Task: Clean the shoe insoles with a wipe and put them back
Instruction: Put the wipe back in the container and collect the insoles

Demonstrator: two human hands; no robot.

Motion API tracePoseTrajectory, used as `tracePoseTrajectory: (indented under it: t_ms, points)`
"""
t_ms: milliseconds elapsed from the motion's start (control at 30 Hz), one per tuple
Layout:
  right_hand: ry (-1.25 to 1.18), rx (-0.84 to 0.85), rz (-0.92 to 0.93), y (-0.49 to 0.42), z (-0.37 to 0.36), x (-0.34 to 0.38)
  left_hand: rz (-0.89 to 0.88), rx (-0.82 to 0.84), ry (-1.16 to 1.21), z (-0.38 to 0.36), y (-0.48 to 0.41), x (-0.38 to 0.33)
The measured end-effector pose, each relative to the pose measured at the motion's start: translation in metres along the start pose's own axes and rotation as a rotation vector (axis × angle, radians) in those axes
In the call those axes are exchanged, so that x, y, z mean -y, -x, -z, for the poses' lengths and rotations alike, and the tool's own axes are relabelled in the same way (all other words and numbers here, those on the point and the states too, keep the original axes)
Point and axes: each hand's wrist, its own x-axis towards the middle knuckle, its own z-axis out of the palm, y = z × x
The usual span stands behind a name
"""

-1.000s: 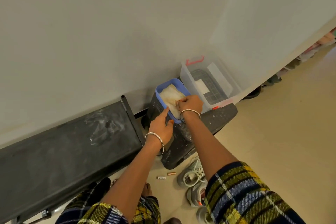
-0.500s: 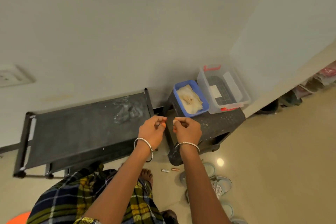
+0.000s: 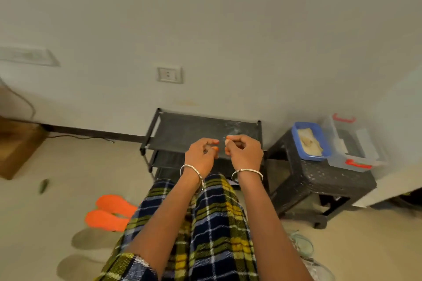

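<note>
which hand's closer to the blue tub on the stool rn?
Right. The right hand, pinching a small white piece, is left of the blue tub; the left hand sits farther left, beyond it.

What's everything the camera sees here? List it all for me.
insoles: two, orange, floor at left
shoe rack: one, black, against wall
stool: one, black, right of rack
tub: one, blue, on stool, holds pale wipes
box: one, clear with red clips, on stool beside tub
sneakers: count unclear, pale, floor lower right
socket: one, white, on wall
plaid garment: one, blue-yellow, over legs
bangles: two, silver, one per wrist
left hand: one, fingers curled, hold unclear
right hand: one, pinches small pale scrap
</note>
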Motion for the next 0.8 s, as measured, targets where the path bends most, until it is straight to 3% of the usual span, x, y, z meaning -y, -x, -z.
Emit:
tracePoseTrajectory:
  t_ms: [200,467,600,800]
  points:
    - [-0.02,0.134,0.051,0.058,-0.079,0.038,0.024,-0.112,0.09,0.102,0.014,0.028]
    - [0.116,0.464,0.096,0.093,-0.195,0.055,0.25,-0.448,0.286,0.227,0.03,0.117]
    - [0.182,0.557,0.125,0.096,-0.24,0.059,0.381,-0.61,0.438,0.266,0.035,0.161]
    - [0.266,0.71,0.152,0.093,-0.293,0.053,0.523,-0.657,0.539,0.288,0.03,0.214]
